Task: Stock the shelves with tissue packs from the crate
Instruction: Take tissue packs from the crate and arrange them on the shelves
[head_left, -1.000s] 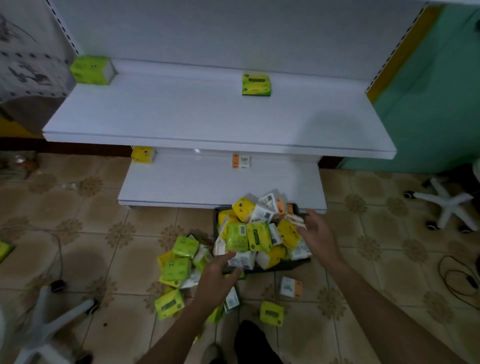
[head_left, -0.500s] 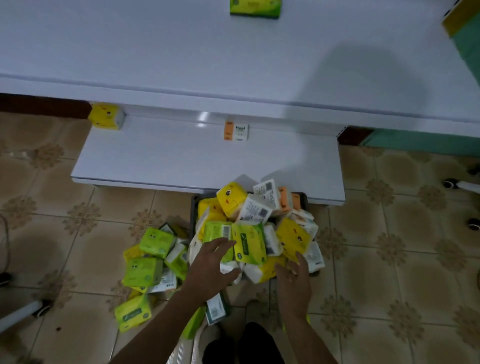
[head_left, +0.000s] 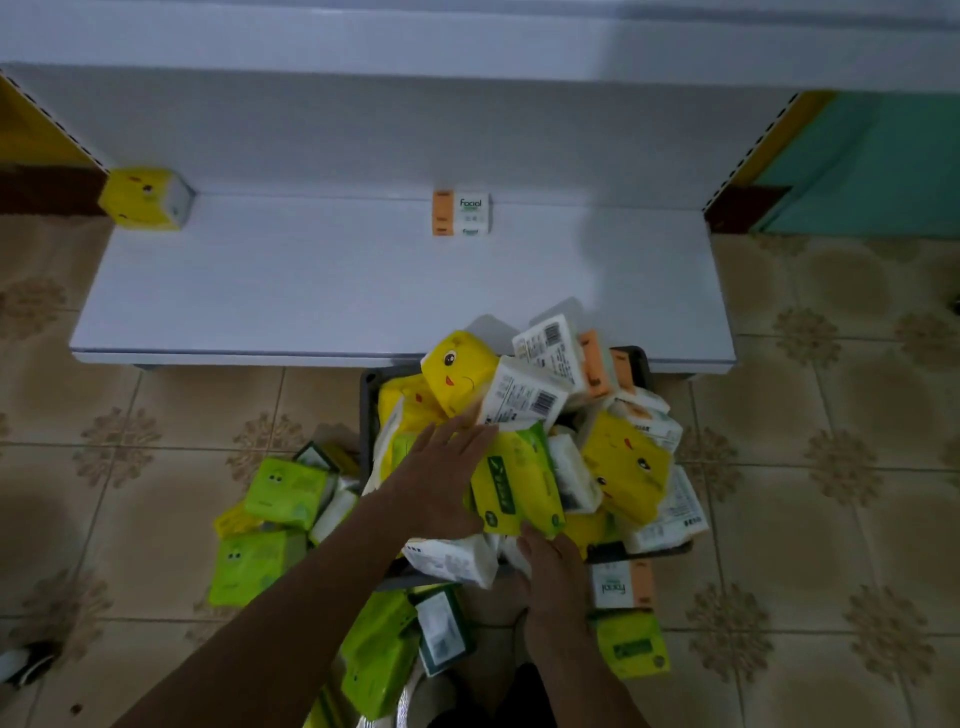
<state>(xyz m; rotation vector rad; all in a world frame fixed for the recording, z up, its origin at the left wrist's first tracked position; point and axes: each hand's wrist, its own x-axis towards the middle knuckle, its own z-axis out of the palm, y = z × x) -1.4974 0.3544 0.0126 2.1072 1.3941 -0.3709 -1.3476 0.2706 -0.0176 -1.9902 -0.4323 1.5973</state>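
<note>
Low shelf (head_left: 311, 291): yellow pack (head_left: 143, 200) back-left, orange-white pack (head_left: 461, 213) mid-back; tiled floor (head_left: 156, 415): crate (head_left: 368, 405), loose green packs (head_left: 285, 491)

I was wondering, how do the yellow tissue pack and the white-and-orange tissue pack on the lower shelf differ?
The white-and-orange tissue pack reads "Facial"; the yellow tissue pack shows no readable text. The yellow one sits in the left back corner, the white-and-orange one mid-shelf. Both rest on the white lower shelf against its back panel.
</note>
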